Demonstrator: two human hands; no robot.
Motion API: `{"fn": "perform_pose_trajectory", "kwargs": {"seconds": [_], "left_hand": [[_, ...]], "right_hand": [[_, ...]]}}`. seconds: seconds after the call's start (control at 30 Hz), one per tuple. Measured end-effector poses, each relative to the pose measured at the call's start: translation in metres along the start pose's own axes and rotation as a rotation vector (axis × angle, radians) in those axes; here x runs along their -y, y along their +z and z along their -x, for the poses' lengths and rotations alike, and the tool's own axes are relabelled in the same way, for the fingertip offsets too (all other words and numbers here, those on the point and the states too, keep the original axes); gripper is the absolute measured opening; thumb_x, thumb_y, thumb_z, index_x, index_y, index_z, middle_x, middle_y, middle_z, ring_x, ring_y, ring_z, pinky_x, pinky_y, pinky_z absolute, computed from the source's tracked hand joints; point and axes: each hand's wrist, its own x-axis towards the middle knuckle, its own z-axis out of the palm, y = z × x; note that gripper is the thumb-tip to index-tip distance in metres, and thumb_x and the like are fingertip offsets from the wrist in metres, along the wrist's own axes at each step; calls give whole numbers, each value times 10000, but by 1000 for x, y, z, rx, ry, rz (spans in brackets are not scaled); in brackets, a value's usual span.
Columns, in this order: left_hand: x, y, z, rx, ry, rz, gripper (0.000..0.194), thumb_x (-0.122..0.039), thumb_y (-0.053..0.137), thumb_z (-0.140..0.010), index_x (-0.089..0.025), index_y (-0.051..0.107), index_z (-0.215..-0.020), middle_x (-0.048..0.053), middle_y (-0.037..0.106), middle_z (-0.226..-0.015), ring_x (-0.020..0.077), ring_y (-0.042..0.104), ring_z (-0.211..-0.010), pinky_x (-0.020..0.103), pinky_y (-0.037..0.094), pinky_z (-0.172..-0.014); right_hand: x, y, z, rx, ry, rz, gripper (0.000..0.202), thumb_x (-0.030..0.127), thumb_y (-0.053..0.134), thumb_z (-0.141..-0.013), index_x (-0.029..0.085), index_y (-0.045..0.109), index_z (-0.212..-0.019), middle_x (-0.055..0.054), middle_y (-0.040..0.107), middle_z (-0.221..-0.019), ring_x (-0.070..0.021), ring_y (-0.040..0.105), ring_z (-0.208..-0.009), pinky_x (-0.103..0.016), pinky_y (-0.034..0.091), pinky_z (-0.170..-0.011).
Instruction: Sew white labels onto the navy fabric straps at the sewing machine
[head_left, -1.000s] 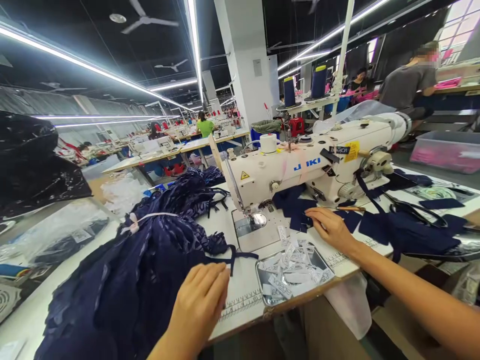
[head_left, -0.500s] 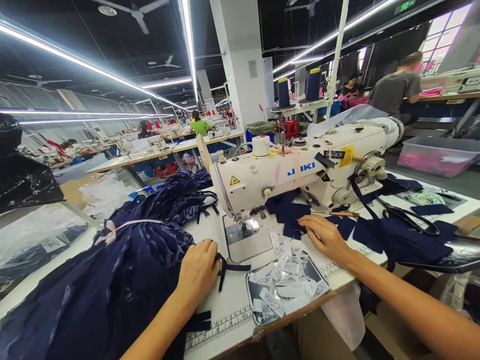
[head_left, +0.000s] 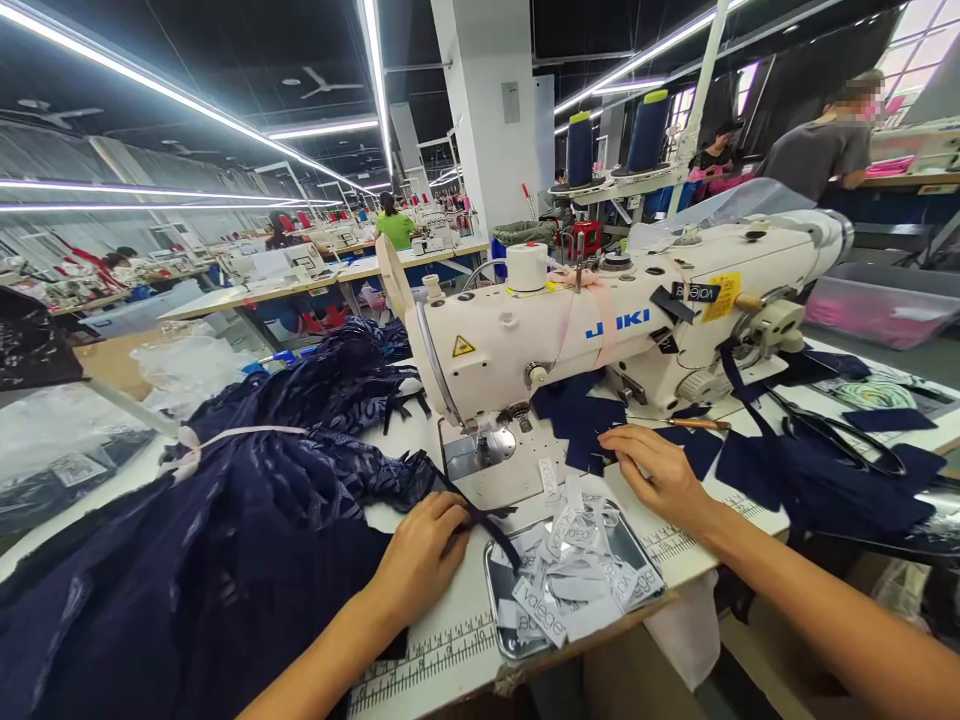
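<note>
My left hand (head_left: 426, 548) is closed over the end of a navy garment (head_left: 262, 540), part of a large gathered heap on the left. Dark straps (head_left: 491, 525) run out past its fingers, one ending over the metal tray (head_left: 491, 590). White printed labels (head_left: 574, 575) lie loose in that tray. My right hand (head_left: 664, 475) has thumb and fingers pinched beside navy fabric pieces (head_left: 581, 425); anything between the fingertips is too small to make out. Between and beyond both hands stands the white sewing machine (head_left: 555, 335), its needle area over a metal plate (head_left: 480, 455).
Scissors (head_left: 840, 435) lie on navy cloth at the right, near a wooden-handled tool (head_left: 701, 424). A pale tie (head_left: 247, 432) bands the garment heap. Thread cones (head_left: 579, 150) stand behind the machine. Other people work at distant tables, one in a green top (head_left: 395, 230).
My left hand has moved right and nearer the table's front edge, drawing the navy garment and its straps along. My right hand stays beside the fabric pieces. The view has shifted slightly.
</note>
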Motion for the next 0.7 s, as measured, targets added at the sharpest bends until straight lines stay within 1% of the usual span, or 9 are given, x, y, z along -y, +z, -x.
{"fn": "perform_pose_trajectory", "kwargs": {"seconds": [0.17,0.27,0.33,0.43,0.5,0.53,0.57,0.63,0.7], "left_hand": [[-7,-1,-4,-16,2,31,120,-177,401,-783,-187,513,-743,53,579,-874,176,540,-800,312,453,-721],[-13,2,-6,-83,-15,106,123,-166,381,-757,-187,500,-734,43,577,-797,170,541,-753,301,445,-693],[-17,0,-6,-159,-77,195,160,-149,348,-730,-187,503,-742,28,580,-739,159,543,-695,279,433,-639],[-19,-8,-5,-266,-247,379,179,-175,322,-690,-186,500,-681,-12,532,-586,132,490,-538,236,373,-507],[-20,-15,-6,-285,-348,492,170,-225,338,-669,-188,494,-613,-42,436,-474,115,405,-446,218,307,-438],[-21,-18,-6,-281,-382,534,167,-252,358,-658,-187,494,-586,-51,396,-443,108,370,-427,214,282,-424],[-22,-21,-8,-273,-405,562,168,-278,384,-649,-185,495,-564,-55,376,-430,104,351,-424,211,268,-422],[-23,-22,-12,-256,-426,572,181,-321,449,-628,-179,497,-527,-52,392,-435,103,357,-446,210,271,-442],[-24,-18,-17,-242,-422,555,232,-367,495,-622,-177,486,-489,-44,419,-452,106,371,-470,214,280,-464]], "right_hand": [[-1,2,1,-4,6,8,234,35,398,-798,167,543,-924,-86,605,-884,-183,569,-854,-364,483,-757],[-2,4,3,-17,22,18,215,47,397,-802,161,548,-906,-87,609,-875,-184,569,-851,-355,481,-751],[-3,4,2,-26,38,16,206,65,388,-813,161,551,-896,-84,611,-862,-183,569,-844,-348,479,-745],[0,2,-4,14,84,-7,181,108,393,-835,159,556,-893,-77,613,-837,-175,568,-813,-332,470,-724],[4,-1,-14,111,99,-37,149,143,421,-841,157,567,-871,-68,615,-819,-166,566,-782,-314,459,-707],[8,-2,-21,187,92,-50,135,159,440,-840,157,575,-852,-61,615,-809,-161,564,-768,-304,451,-702],[12,-2,-29,281,74,-57,123,171,461,-836,159,583,-831,-54,616,-801,-157,562,-761,-294,442,-701],[22,0,-46,503,10,-46,95,167,505,-815,163,599,-809,-41,616,-797,-154,560,-768,-275,423,-705],[32,6,-63,722,-66,2,97,130,542,-782,166,609,-843,-35,615,-832,-157,561,-794,-259,408,-695]]}}
